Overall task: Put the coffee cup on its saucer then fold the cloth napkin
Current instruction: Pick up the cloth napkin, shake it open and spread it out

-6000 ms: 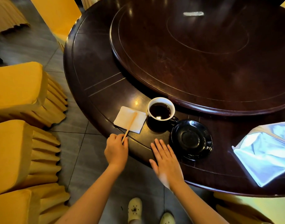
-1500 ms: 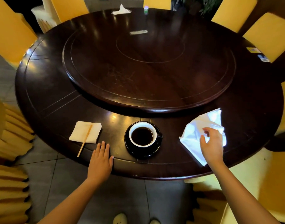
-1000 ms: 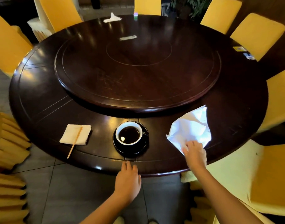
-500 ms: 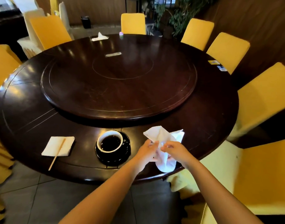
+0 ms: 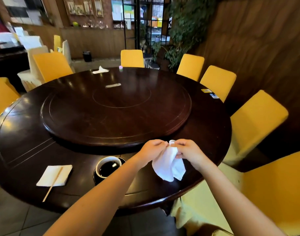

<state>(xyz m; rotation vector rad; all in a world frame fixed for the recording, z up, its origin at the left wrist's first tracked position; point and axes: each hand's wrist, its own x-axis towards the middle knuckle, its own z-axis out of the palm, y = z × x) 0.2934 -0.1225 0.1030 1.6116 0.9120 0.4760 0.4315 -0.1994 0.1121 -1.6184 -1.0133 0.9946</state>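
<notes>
Hands: left hand (image 5: 151,149) and right hand (image 5: 188,150) pinch the cloth napkin (image 5: 168,165), lower centre.
Cup (image 5: 108,166): forearm partly hides it and its saucer (image 5: 95,175).

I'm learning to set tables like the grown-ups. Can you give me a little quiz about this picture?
1. True or false: the cup sits on its saucer.
2. What do the left hand and right hand hold?
3. The stick lies on: A) the saucer B) the paper napkin C) the floor

Key: 1. True. 2. The cloth, lifted above the table. 3. B.
</notes>
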